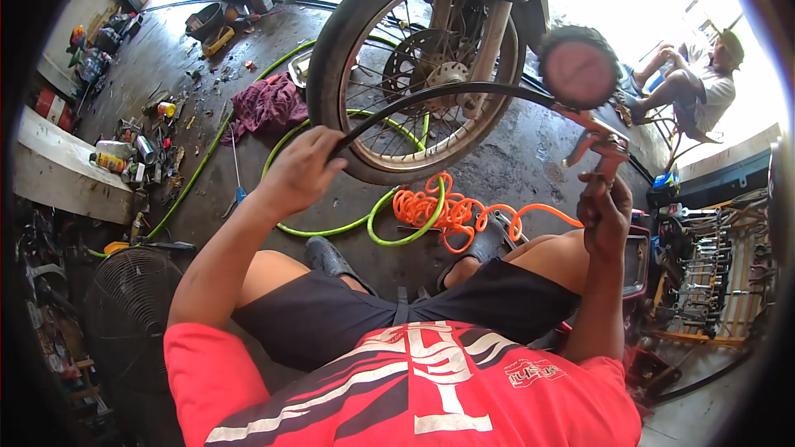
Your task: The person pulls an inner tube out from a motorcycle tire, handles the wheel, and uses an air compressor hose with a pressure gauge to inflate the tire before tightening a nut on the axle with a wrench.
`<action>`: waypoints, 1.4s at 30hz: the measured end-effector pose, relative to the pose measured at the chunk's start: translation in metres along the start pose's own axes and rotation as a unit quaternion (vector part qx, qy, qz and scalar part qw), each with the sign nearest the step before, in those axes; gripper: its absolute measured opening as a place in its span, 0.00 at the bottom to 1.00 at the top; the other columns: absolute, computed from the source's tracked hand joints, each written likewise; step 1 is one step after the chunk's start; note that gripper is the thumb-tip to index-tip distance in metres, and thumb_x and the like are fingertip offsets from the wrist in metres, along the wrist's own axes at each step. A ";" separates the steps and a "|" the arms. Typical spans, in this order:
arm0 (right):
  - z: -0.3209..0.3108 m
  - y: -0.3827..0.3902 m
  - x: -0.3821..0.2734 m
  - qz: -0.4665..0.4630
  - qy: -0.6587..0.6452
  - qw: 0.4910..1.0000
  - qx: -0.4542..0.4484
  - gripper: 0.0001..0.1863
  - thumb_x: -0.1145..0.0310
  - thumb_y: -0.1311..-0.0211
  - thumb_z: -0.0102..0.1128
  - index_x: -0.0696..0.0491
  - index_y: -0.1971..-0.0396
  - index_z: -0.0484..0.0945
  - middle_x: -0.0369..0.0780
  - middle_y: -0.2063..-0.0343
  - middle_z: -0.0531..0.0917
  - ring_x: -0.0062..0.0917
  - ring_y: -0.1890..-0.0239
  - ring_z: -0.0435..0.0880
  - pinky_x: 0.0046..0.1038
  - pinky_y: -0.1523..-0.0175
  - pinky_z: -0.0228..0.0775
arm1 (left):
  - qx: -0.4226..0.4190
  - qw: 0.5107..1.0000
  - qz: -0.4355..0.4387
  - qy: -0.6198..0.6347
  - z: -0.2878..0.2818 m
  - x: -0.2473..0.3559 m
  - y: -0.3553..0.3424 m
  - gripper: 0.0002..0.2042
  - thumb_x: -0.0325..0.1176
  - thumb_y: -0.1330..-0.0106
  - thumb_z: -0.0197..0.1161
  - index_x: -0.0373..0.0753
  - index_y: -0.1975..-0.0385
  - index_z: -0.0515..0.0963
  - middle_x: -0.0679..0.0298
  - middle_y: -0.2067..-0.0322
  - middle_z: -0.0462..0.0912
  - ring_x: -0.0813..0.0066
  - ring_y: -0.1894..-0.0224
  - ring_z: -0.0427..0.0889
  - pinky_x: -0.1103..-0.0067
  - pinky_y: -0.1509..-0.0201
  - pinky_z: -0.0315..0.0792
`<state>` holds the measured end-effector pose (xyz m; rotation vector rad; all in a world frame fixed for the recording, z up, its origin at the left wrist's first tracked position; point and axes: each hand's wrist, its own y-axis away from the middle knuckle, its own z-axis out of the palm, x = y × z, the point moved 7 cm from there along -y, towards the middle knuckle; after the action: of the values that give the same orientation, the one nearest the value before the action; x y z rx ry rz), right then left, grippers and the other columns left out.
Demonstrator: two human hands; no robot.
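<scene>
Left hand gripping hose near tire edge | right hand gripping inflator | orange coil crowding floor

— Is the black hose rubber?
— Looks it, smooth with a slight sheen; the tyre is matt rubber.
— And the orange coil?
— Glossy plastic. The purple rag's matt cloth.
</scene>
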<state>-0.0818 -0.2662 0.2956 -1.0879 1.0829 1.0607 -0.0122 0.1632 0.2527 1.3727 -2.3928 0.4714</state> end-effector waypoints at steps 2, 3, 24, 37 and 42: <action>-0.018 0.006 0.007 -0.018 -0.021 1.000 0.013 0.14 0.62 0.32 0.62 0.60 0.61 0.78 0.28 0.81 0.70 0.07 0.85 0.61 0.14 0.82 0.50 | -0.001 0.999 0.021 0.029 0.025 0.016 -0.027 0.31 0.39 0.41 0.71 0.33 0.41 0.66 0.48 0.49 0.76 0.49 0.45 0.76 0.65 0.39 0.68; -0.022 0.008 0.012 -0.010 -0.025 0.999 0.035 0.15 0.61 0.31 0.62 0.59 0.61 0.78 0.28 0.81 0.70 0.07 0.85 0.61 0.14 0.82 0.49 | -0.003 0.999 0.029 0.043 0.038 0.022 -0.038 0.31 0.39 0.41 0.71 0.32 0.42 0.67 0.47 0.50 0.76 0.49 0.45 0.76 0.65 0.39 0.68; -0.007 0.028 0.088 0.042 0.004 0.998 0.044 0.08 0.68 0.32 0.64 0.54 0.60 0.77 0.26 0.73 0.75 0.06 0.72 0.66 0.14 0.68 0.57 | 0.195 0.977 -0.065 0.055 0.252 -0.014 -0.159 0.15 0.42 0.42 0.72 0.40 0.63 0.80 0.53 0.72 0.85 0.48 0.68 0.84 0.61 0.66 0.75; 0.004 0.029 0.088 0.036 0.127 0.991 0.000 0.11 0.65 0.36 0.68 0.54 0.61 0.77 0.29 0.84 0.70 0.10 0.79 0.63 0.20 0.74 0.56 | 0.201 0.976 -0.069 -0.052 0.271 -0.008 -0.162 0.13 0.41 0.36 0.66 0.41 0.59 0.76 0.55 0.72 0.85 0.50 0.71 0.85 0.59 0.68 0.75; -0.004 0.031 0.091 0.065 0.112 0.991 0.016 0.11 0.65 0.36 0.68 0.54 0.61 0.78 0.29 0.84 0.71 0.10 0.80 0.63 0.21 0.75 0.57 | 0.220 0.972 -0.072 -0.044 0.275 -0.004 -0.162 0.18 0.38 0.38 0.68 0.40 0.55 0.69 0.55 0.70 0.86 0.48 0.70 0.84 0.58 0.67 0.75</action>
<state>-0.0992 -0.2556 0.2014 -1.1427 1.3617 1.0365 0.0955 -0.0338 0.0259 1.7683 -2.3206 0.9631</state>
